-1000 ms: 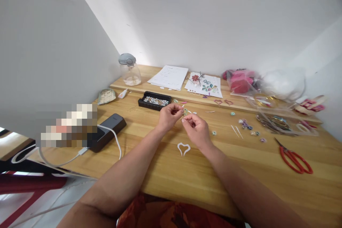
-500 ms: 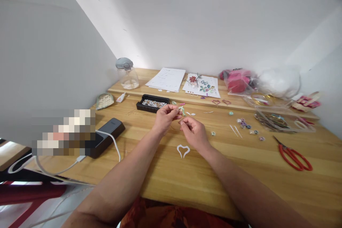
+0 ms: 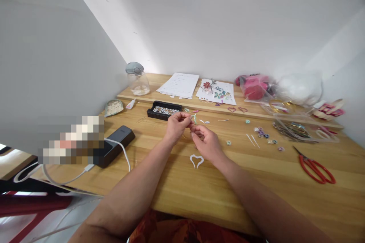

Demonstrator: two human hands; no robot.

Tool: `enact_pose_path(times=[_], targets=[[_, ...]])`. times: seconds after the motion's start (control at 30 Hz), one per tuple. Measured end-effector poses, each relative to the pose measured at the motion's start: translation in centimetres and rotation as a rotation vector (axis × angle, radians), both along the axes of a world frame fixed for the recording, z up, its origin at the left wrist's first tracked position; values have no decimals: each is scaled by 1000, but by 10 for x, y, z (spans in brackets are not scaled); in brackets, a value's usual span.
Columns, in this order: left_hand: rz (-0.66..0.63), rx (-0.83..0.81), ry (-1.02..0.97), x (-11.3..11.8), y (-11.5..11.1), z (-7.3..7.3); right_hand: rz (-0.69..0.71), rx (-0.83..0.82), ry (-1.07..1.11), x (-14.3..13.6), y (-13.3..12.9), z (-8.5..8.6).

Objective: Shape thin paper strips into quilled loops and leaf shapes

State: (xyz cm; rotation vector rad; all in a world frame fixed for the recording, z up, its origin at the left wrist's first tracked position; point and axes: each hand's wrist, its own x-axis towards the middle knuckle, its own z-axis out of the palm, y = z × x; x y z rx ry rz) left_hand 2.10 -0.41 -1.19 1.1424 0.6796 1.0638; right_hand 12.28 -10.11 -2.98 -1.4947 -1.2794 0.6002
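Between finger and thumb, my left hand (image 3: pixel 178 123) pinches a small pale green petal-shaped piece (image 3: pixel 194 117) that sticks out past the fingertips. Close below it on the right, my right hand (image 3: pixel 205 138) has its fingers curled together at the thumb. A fine thread seems to run near the fingertips, but what the right fingers hold is too small to make out. A white open heart-shaped piece (image 3: pixel 196 160) lies on the table below my hands. Just behind them stands a black tray (image 3: pixel 151 113) of small beads.
Red-handled scissors (image 3: pixel 316 169) lie at the right, near thread spools (image 3: pixel 262 133) and a clear plastic box (image 3: pixel 319 136). A dark power bank (image 3: pixel 119 140) with a white cable sits at left. Papers (image 3: pixel 179 85) and a lidded jar (image 3: pixel 137 79) stand on the raised back shelf.
My right hand's fingertips have come slightly closer to the left fingertips. The green piece has turned a little in the left pinch. The whole view has shifted slightly.
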Motion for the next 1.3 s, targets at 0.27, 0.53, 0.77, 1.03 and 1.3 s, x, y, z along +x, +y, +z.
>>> enact_pose_path(times=[0.27, 0.53, 0.77, 1.03, 1.3], targets=[[91, 29, 37, 0, 3, 0, -129, 58, -19, 7, -3, 14], [83, 26, 44, 1, -3, 0, -124, 284, 225, -1, -5, 20], [3, 104, 109, 3, -10, -4, -112, 78, 339, 2, 2, 16], [-61, 126, 175, 6, -17, -6, -147, -3, 520, 4, 5, 12], [-52, 88, 217, 5, -18, -3, -124, -20, 664, 9, 7, 14]])
